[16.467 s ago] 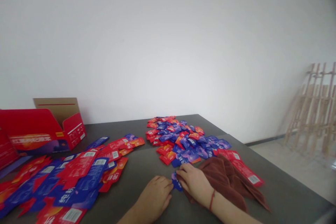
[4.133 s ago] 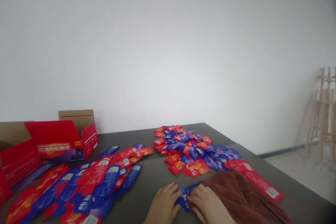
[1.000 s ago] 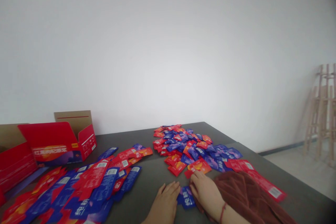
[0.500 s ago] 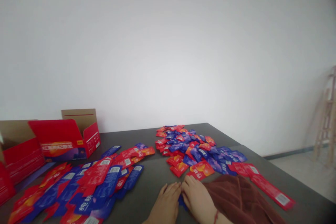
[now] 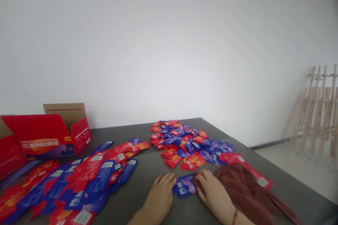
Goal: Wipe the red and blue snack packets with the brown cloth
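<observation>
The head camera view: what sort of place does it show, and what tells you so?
Probably a plain indoor workroom: a dark table bears heaps of red and blue packets, open red cartons stand at the left, and easel-like wooden frames stand at the far right.

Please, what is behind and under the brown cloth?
Behind the crumpled brown cloth lie flat red packets, partly hidden by it. Dark grey tabletop shows around it; whatever lies directly underneath is covered.
</observation>
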`<state>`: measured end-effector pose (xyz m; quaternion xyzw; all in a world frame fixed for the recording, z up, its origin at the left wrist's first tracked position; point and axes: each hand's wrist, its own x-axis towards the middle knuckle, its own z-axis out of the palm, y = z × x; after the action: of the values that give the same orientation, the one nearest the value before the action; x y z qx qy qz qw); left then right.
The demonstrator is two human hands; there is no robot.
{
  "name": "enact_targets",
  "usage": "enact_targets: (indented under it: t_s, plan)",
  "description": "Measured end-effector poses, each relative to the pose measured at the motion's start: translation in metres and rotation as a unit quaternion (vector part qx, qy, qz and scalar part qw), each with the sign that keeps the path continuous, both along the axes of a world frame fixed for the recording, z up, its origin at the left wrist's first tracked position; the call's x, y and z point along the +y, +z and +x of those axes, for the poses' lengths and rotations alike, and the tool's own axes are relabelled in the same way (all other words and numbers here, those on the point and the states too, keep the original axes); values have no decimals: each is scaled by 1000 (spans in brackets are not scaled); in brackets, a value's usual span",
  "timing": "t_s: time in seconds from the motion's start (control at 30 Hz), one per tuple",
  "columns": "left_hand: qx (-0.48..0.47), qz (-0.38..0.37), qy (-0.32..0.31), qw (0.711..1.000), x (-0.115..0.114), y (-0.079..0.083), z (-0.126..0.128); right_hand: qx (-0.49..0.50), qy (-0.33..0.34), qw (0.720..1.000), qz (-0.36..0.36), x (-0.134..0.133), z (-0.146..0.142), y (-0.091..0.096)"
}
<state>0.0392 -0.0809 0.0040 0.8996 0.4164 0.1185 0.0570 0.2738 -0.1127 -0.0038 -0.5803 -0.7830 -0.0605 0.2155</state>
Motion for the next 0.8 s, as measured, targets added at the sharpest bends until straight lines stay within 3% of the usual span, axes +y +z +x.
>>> enact_targets:
  t_s: [0.13, 0.27, 0.4, 0.53, 0.67, 0.8]
  plan:
    - [-24, 5, 3, 1000, -2, 1, -1, -3, -9, 999, -44, -6, 11, 20]
    - [-54, -9, -7, 998, -6, 4, -2, 21, -68, 997, -24, 3, 16, 39]
    - [-55, -26, -42, 997, -4, 3, -4, -25, -8, 1000, -16, 7, -6, 21]
    - [-51, -28, -54, 997, -1, 0, -5, -87, 5, 996, 8, 1, -26, -3]
    - [-61, -20, -55, 996, 2, -3, -5, -125, 23, 992, 18, -4, -33, -5]
    - [-65, -7, -57, 996, 2, -5, -6, -106, 95, 990, -1, -4, -50, -2]
